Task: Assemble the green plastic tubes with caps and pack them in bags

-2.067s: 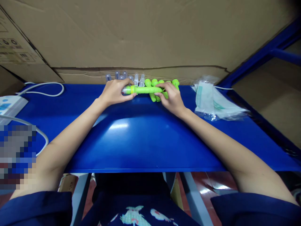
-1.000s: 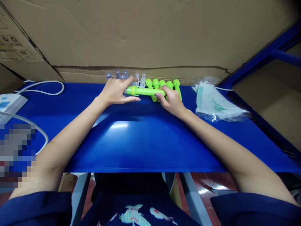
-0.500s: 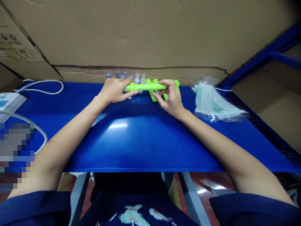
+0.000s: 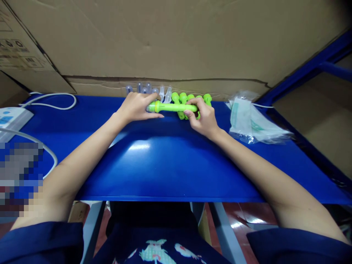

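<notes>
I see the blue table [image 4: 165, 165] set against cardboard boxes [image 4: 170, 40], with a clear plastic bag [image 4: 253, 124] at its right holding flat white-and-green packets. A row of green tubes [image 4: 181, 98] lies along the back edge, and loose clear caps [image 4: 144, 88] stand to their left, so I judge that several pieces lie unjoined. The left hand [image 4: 134, 107] pinches the clear-capped end of one green tube [image 4: 173, 107], and the right hand [image 4: 205, 119] is clamped on its other end, level and just before both rows.
</notes>
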Demonstrator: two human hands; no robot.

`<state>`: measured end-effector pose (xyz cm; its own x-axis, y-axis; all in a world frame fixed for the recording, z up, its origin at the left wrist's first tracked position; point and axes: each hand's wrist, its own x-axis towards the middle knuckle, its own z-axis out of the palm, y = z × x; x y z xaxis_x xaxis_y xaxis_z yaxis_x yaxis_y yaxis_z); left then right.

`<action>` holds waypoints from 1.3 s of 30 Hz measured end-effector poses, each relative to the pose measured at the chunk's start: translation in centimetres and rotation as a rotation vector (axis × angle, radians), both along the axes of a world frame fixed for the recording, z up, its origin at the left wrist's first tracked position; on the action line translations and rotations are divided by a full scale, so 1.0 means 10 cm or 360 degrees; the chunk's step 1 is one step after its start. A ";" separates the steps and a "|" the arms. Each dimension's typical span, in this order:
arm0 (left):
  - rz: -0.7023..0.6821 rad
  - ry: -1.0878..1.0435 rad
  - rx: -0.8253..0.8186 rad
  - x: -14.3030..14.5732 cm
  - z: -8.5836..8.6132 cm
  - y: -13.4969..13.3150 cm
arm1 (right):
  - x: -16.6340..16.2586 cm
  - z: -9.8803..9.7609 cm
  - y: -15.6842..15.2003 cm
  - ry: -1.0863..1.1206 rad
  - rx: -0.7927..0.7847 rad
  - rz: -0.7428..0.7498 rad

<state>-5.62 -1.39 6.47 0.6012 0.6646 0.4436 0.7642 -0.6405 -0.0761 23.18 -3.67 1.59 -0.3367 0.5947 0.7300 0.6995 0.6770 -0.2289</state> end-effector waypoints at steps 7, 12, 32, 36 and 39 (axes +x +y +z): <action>-0.0028 -0.0009 0.0092 0.02 -0.01 0.00 | 0.00 0.03 -0.02 0.0005 -0.0099 -0.0048; 0.0016 -0.0060 0.0044 0.04 0.00 0.00 | -0.03 0.03 0.00 -0.0042 -0.0026 -0.0068; 0.0075 -0.0027 -0.0127 0.10 0.03 -0.07 | 0.03 0.03 0.03 -0.0320 0.0169 -0.0046; 0.0069 -0.0016 -0.0111 0.10 0.04 -0.08 | 0.02 0.03 0.00 -0.0320 0.0133 -0.0085; 0.0068 0.0053 -0.0111 0.10 0.06 -0.09 | 0.01 0.04 -0.02 -0.0261 0.0040 -0.0095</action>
<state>-4.66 -2.33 7.04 0.5855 0.7184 0.3756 0.7886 -0.6121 -0.0585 23.24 -3.87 2.02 -0.4169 0.5993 0.6834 0.7652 0.6372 -0.0920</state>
